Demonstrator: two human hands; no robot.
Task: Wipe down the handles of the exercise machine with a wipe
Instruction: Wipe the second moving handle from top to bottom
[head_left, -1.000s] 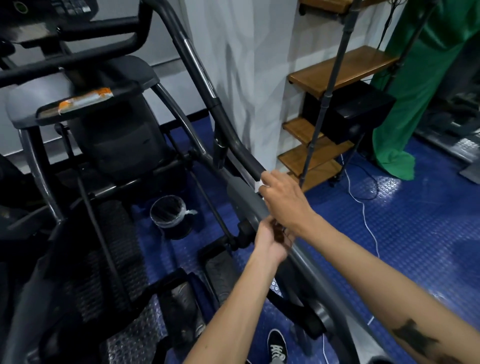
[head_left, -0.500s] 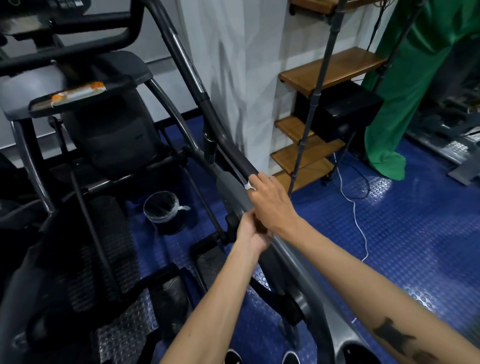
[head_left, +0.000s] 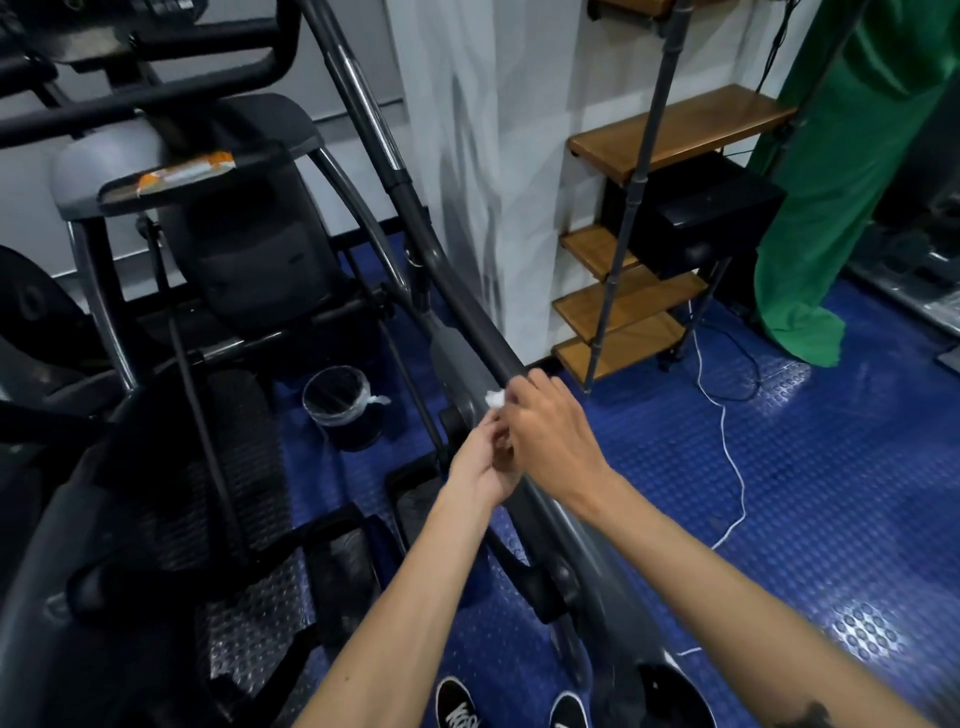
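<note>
A: Any writing you can read?
B: Only on the black shoes, at the near foot of the handle: white lettering on the left one, too blurred to make out. Beyond the handle's upper part, an orange-and-white packet lies in the machine's tray, its print unreadable.

A: And the hands?
B: Both meet at the lower end of the handle's dark grip. The right hand is curled, its fingers pinching the white wipe, which peeks out at the fingertips right against the handle. The left hand sits just under the right one, fingers curled towards the same wipe; I cannot tell whether it actually holds it.

A: Room to move?
B: Right of the handle, open blue studded floor with a white cable trailing across it. Left of the handle, the pedals crowd in close. Farther left of it stands a small lined bin. Behind the handle rise a white pillar, then wooden shelves and a green cloth.
</note>
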